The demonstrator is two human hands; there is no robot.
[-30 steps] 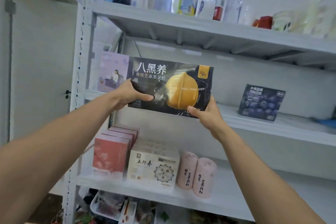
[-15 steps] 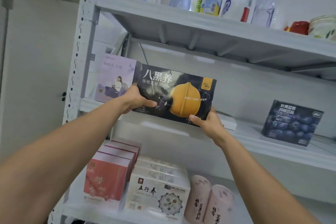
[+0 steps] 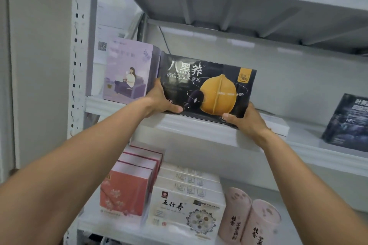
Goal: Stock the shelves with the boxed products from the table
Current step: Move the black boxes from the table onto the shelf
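Head view, looking up at a white metal shelving rack [image 3: 79, 45] against a pale wall [image 3: 39, 65].

- Middle shelf [image 3: 310, 145]: painted white steel, smooth, with a raised front lip. This looks like the stocking target.
- Black box with a yellow walnut print [image 3: 209, 85]: the task item. It is upright, long side level, printed face toward the camera. It sits at the left part of the middle shelf, with its lower edge at the front lip. Cannot tell whether it bears on the shelf yet. My guess is the face is kept outward so the label reads from the aisle.
- Lilac box [image 3: 127, 71]: stands at the far left of the same shelf. The black box's left end is just beside it, probably to close up the row.
- Dark blue box [image 3: 346, 121]: far right, well apart, leaning.
- Flat white box [image 3: 276, 123]: lies on the shelf behind the black box's right corner. It could foul the black box if that is pushed further in.
- Lower shelf [image 3: 111, 225]: red boxes [image 3: 125, 191], a cream box [image 3: 185, 209] and two pink canisters [image 3: 237, 213], all facing outward.
- Left hand [image 3: 161, 99]: grips the black box's lower left end, with the thumb on the front face.
- Right hand [image 3: 245, 119]: grips the lower right corner, also with the thumb on the front.

Holding it low at both ends likely keeps a wide, thin box from twisting while it is slid in.
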